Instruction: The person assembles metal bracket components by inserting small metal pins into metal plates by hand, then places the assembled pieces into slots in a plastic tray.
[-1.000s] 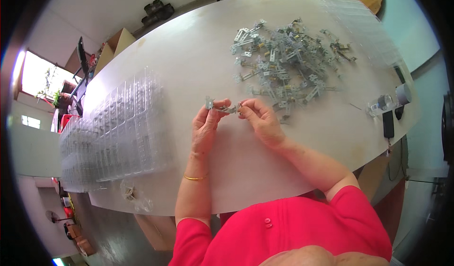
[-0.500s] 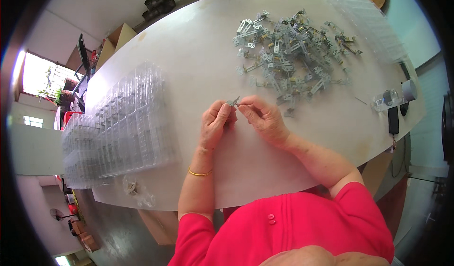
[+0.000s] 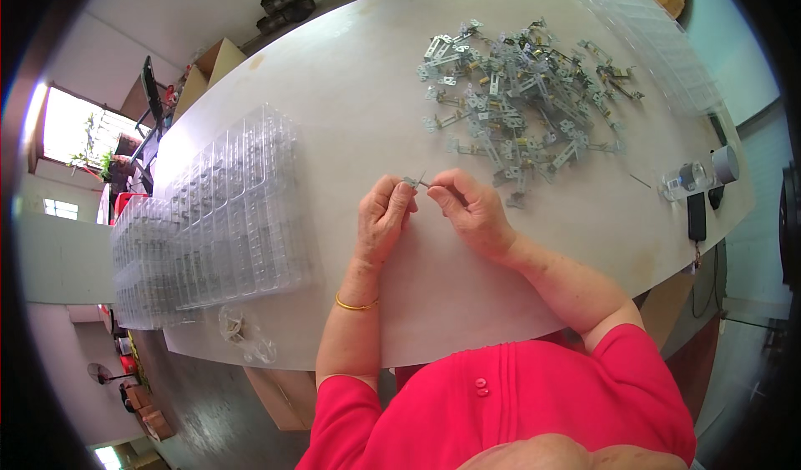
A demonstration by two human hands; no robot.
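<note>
Over the table's middle, my left hand [image 3: 382, 219] pinches a small grey metal bracket [image 3: 410, 182] between thumb and forefinger. Close on its right, my right hand [image 3: 476, 218] is closed in a pinch on a thin metal piece [image 3: 424, 184] that reaches toward the bracket. It is too small to tell what kind of piece that is, or whether it touches the bracket. Beyond my hands lies a loose pile of metal brackets [image 3: 521, 94], some with brass-coloured parts.
Stacked clear plastic trays [image 3: 242, 211] holding rows of small parts stand at the left. A small clear bag [image 3: 248, 336] lies by the near edge. At the right are a clear bottle [image 3: 682, 180], a black oblong object [image 3: 697, 217], a thin rod [image 3: 641, 181] and more clear trays [image 3: 651, 44].
My right fingertips have shifted slightly right, a little away from the left hand. More of the thin piece shows between the hands. My left hand keeps its hold on the bracket.
</note>
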